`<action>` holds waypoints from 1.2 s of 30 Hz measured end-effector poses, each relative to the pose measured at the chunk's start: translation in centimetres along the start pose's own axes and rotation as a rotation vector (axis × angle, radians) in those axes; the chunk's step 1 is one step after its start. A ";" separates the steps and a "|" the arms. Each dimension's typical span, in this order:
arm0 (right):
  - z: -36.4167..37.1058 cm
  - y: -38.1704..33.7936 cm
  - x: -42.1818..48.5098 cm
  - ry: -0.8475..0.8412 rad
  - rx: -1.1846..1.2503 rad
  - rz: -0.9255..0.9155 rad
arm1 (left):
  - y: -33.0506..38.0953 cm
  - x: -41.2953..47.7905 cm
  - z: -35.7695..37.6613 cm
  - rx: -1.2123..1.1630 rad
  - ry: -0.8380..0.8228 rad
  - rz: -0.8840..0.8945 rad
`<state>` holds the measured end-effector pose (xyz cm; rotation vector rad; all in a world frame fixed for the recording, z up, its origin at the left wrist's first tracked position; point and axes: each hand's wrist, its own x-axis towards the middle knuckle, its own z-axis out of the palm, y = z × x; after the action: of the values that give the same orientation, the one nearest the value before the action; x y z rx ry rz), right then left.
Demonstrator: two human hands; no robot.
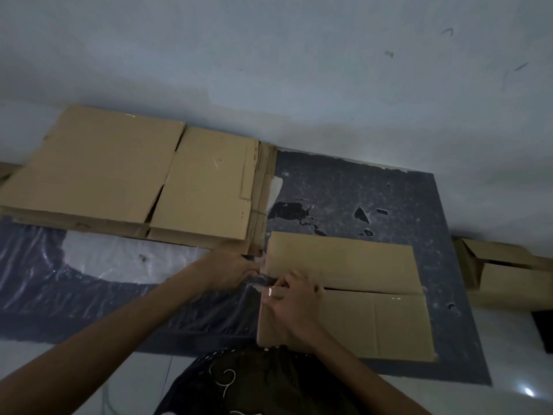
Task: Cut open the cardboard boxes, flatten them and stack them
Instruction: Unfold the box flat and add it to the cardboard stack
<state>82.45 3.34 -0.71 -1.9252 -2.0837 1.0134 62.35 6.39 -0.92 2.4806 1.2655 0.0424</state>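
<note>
Cardboard box (359, 265), one; right hand (291, 307) grip around clear tape (270, 292) (left hand (233, 271) grip unclear); one flattened stack (119, 175)

The small shiny thing (263, 278) between the left hand (230, 272) and right hand (291, 307) is too blurred to identify. Boxes (508, 274) are cut off at the frame's right edge, the flattened stack (119, 175) at its left.

Both bare forearms reached forward from the lower edge, converging. The left hand (230, 272) lay knuckles up, fingers curled round a small dark object (259, 278). Just beside it, the right hand (291, 307) pinched a strip of clear glossy tape (270, 292) with bent fingers
</note>
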 end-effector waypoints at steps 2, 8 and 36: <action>0.2 0.3 -0.1 0.013 0.046 -0.007 | -0.4 -0.1 0.3 -0.004 0.056 0.096; 0.9 1.0 0.1 0.051 0.151 -0.021 | -0.8 -0.4 0.4 0.013 -0.020 0.058; -0.4 0.2 0.0 -0.010 -0.060 -0.042 | 0.9 -1.4 -0.1 0.004 -0.306 -0.033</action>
<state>82.82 3.49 -0.48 -1.8994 -2.1744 0.9649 62.19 4.88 -0.38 2.3559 1.1735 -0.3352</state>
